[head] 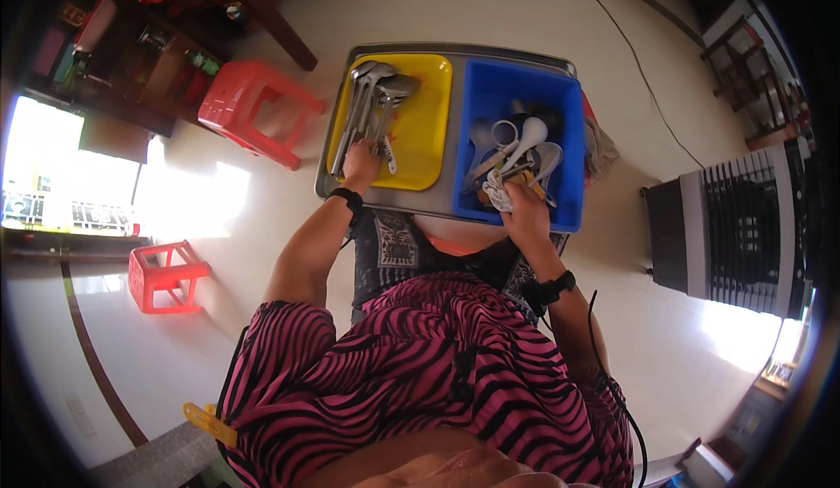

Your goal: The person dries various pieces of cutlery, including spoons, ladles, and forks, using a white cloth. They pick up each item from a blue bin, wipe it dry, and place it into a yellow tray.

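In the yellow tray [420,153], several metal ladles and spoons [373,84] lie side by side, bowls toward the far edge. My left hand [361,162] rests on their handles; its fingertips are hidden among them, so a firm hold cannot be told. A patterned white handle [390,155] lies just right of that hand. My right hand [527,214] reaches over the near wall of the blue bin [571,160], fingers closed on a bundled white cord [497,190]. Around it in the bin are a white spoon [531,132], other pale spoons [548,157] and a white-rimmed cup [504,133].
Both containers stand on a large metal tray [455,127] in front of my knees. Red plastic stools [252,104] stand to the left, near a dark wooden table [282,35]. An air cooler [728,225] is at right. A black cable [640,68] runs across the floor.
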Demonstrator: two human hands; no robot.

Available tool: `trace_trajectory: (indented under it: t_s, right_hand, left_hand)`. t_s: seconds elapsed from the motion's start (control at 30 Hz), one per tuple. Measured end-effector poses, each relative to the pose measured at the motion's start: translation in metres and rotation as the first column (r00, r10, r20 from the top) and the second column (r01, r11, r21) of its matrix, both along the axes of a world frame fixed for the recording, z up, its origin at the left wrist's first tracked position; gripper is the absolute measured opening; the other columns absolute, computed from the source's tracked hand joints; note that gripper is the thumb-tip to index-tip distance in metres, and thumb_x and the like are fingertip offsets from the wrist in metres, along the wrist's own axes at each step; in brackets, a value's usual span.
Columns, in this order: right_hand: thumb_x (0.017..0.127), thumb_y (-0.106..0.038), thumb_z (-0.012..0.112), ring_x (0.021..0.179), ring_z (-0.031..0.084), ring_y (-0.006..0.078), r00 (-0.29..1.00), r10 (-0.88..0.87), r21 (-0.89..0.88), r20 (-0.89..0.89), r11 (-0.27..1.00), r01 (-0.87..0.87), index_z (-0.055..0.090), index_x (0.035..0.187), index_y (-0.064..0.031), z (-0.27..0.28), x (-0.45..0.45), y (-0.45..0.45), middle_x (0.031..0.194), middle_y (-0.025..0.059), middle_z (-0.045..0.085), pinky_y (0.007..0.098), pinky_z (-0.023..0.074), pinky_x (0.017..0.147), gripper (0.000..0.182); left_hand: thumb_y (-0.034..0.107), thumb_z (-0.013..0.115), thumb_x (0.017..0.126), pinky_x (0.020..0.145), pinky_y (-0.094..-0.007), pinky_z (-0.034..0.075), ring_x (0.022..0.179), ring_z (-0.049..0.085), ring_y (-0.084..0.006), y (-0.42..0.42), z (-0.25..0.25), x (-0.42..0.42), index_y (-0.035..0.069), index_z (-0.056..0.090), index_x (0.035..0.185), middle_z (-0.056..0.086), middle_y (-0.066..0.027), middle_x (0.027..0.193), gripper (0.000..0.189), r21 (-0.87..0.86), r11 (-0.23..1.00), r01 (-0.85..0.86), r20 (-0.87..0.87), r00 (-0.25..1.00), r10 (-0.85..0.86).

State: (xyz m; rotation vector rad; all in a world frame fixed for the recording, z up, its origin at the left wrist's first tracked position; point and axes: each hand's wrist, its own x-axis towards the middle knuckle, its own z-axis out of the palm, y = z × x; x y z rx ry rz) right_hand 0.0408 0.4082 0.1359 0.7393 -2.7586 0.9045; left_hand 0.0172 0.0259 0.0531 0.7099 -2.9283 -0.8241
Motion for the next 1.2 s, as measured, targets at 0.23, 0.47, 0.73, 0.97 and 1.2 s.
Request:
trace_trajectory:
  t_s: [0.23, 0.47, 0.73, 0.97, 1.2]
  right_hand:
    - [0.071, -0.008, 0.068, 0.091, 0.061, 0.0342, 0.999, -0.018, 0.029, 0.046, 0.999, 0.017, 0.058, 0.114, -0.0092, 0.0, 0.0, 0.002, 0.099, 0.0121, 0.06, 0.0432, 0.0506, 0.075, 0.044]
    - [0.071, -0.008, 0.068, 0.094, 0.061, 0.0354, 0.989, -0.037, 0.072, 0.143, 0.997, 0.027, 0.059, 0.109, -0.0073, 0.004, -0.002, 0.001, 0.101, 0.0131, 0.06, 0.0438, 0.0505, 0.077, 0.039]
    - [0.074, -0.013, 0.065, 0.097, 0.061, 0.0373, 0.961, -0.063, 0.099, 0.269, 0.994, 0.037, 0.06, 0.108, -0.003, 0.0, -0.016, 0.001, 0.11, 0.0161, 0.059, 0.0456, 0.0512, 0.08, 0.036]
    - [0.078, -0.015, 0.064, 0.097, 0.063, 0.0377, 0.832, -0.08, 0.234, 0.549, 0.97, -0.061, 0.063, 0.104, 0.0009, -0.006, -0.041, 0.004, 0.102, 0.0228, 0.066, 0.046, 0.0501, 0.083, 0.03]
    - [0.077, -0.013, 0.064, 0.093, 0.063, 0.0383, 0.906, -0.073, 0.122, 0.418, 0.992, 0.024, 0.062, 0.103, -0.0018, 0.001, -0.028, 0.006, 0.097, 0.0207, 0.066, 0.046, 0.0509, 0.079, 0.029]
  left_hand:
    - [0.011, 0.068, 0.078, 0.094, -0.0467, 0.044, 0.116, 0.048, -0.0397, 0.022, 0.028, 0.002, 0.008, 0.056, 0.12, 0.049, -0.0184, 0.124, 0.044, -0.08, 0.997, 0.013, -0.054, 0.998, -0.017]
    - [0.009, 0.068, 0.078, 0.092, -0.0447, 0.044, 0.111, 0.05, -0.0402, 0.124, 0.073, 0.011, 0.004, 0.057, 0.115, 0.054, -0.0183, 0.116, 0.039, 0.089, 0.901, 0.425, -0.445, 0.826, -0.346]
    - [0.01, 0.064, 0.08, 0.098, -0.0457, 0.041, 0.121, 0.047, -0.0341, 0.184, 0.076, 0.031, 0.008, 0.061, 0.113, 0.058, -0.0101, 0.118, 0.033, -0.193, 0.648, 0.737, -0.287, 0.589, -0.755]
    - [0.014, 0.058, 0.085, 0.098, -0.0461, 0.041, 0.126, 0.043, -0.033, 0.187, 0.074, 0.029, 0.012, 0.064, 0.108, 0.06, -0.0058, 0.115, 0.024, -0.252, 0.595, 0.763, -0.152, 0.576, -0.803]
    - [0.017, 0.056, 0.087, 0.099, -0.0502, 0.038, 0.124, 0.044, -0.0337, 0.189, 0.07, 0.031, 0.011, 0.064, 0.106, 0.061, -0.0065, 0.113, 0.02, -0.193, 0.631, 0.751, -0.16, 0.611, -0.776]
